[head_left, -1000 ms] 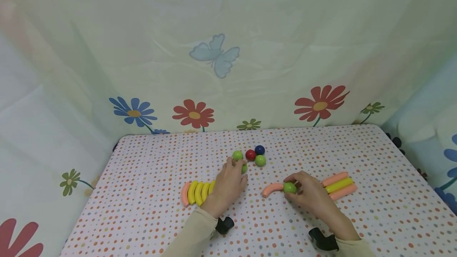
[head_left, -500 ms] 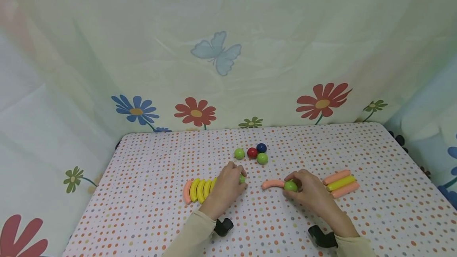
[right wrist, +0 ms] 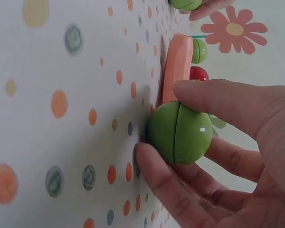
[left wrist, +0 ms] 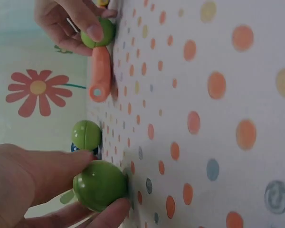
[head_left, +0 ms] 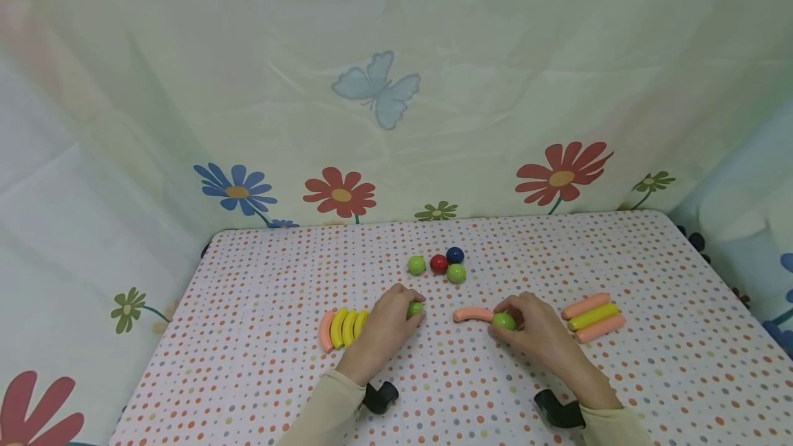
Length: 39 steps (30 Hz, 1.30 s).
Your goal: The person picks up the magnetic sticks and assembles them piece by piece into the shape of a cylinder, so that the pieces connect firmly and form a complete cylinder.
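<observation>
My left hand pinches a glossy green ball between thumb and fingers, low at the dotted tabletop. A second green ball, with a seam round its middle, sits in the grip of my right hand. A curved pink stick meets this ball at one end. Its free end points left toward the left hand and shows a small metallic dot in the left wrist view. A gap of bare cloth lies between that end and the left hand's ball.
Behind the hands lie a loose green ball, a red ball, a blue ball and another green ball. Curved yellow sticks and a pink one lie left; straight pink and yellow sticks lie right.
The left hand has drawn its green ball away from the other balls, nearer the person. The pink stick's free end has swung away from the person; the right hand stays nearly in place.
</observation>
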### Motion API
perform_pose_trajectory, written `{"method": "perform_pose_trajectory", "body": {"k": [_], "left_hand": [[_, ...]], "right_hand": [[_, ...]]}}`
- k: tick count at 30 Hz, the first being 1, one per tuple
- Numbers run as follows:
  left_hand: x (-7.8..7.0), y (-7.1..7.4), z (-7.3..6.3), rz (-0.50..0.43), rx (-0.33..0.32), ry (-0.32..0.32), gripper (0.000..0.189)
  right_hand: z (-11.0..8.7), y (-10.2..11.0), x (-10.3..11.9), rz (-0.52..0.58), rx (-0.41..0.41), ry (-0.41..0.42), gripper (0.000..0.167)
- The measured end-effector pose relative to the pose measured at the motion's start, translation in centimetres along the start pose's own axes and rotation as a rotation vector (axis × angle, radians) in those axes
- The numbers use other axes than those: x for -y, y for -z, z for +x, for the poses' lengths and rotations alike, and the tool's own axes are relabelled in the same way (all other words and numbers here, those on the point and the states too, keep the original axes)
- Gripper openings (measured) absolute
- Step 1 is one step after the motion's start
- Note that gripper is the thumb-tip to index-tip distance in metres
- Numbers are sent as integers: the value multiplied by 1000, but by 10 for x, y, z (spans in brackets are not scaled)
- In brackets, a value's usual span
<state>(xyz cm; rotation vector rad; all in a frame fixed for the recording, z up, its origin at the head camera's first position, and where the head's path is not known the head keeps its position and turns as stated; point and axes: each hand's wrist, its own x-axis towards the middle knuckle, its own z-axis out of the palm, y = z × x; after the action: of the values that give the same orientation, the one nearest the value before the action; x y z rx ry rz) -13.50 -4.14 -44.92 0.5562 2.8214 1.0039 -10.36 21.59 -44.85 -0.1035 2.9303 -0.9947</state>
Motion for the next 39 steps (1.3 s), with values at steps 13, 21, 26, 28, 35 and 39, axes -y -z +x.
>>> {"method": "perform_pose_trajectory", "body": {"k": [13, 21, 26, 28, 35, 39], "left_hand": [[-11, 5, -11, -19, 90, -12, 23], [-13, -4, -10, 53, 70, -65, 30], [-14, -12, -10, 102, -7, -85, 28], [-16, -15, -10, 111, -25, -82, 29], [-18, -17, -7, 123, -23, -83, 29], [-18, -17, -8, 120, -31, -72, 27]], "right_hand": [[-7, -1, 3, 41, -18, 91, 36], [-8, -4, 7, 44, -23, 77, 34], [-8, -7, 10, 51, -18, 74, 34], [-8, -8, 12, 60, -16, 74, 34], [-6, -13, 18, 76, -19, 92, 34], [-6, -16, 20, 69, -34, 105, 32]]}}
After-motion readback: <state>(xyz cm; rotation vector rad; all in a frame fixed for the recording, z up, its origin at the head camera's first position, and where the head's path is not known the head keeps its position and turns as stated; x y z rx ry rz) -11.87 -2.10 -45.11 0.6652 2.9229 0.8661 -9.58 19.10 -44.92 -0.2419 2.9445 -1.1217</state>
